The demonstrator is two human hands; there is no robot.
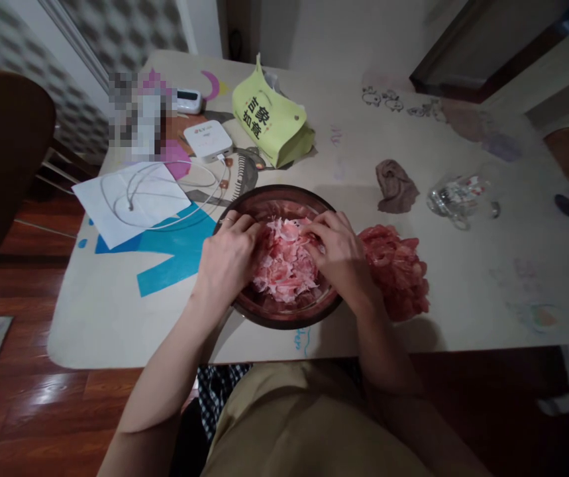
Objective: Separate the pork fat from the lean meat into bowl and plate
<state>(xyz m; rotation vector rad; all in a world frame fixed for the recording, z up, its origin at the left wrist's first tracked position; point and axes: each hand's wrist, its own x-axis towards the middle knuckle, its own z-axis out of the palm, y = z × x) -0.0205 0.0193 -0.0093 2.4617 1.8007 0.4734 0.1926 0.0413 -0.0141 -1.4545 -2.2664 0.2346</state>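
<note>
A round dark reddish-brown bowl (284,322) stands near the table's front edge. In it lies a heap of thin, ruffled pale-pink pieces (291,265); their exact kind cannot be made out. My left hand (232,252), with a ring on one finger, reaches over the left rim, its fingers curled into the heap and their tips hidden. From the right, my right hand (338,255) bends its fingers and thumb onto the pink pieces. Beside the bowl, partly behind my right wrist, rests a darker red, glossy, crumpled pile (398,271).
A yellow-green tissue pouch (271,122) and a white box-shaped device (208,140) with a cable sit beyond the bowl. White paper (130,199) lies left. To the right are a crumpled brown cloth (396,187), a clear glass mug (456,199) and a dark round object (566,205).
</note>
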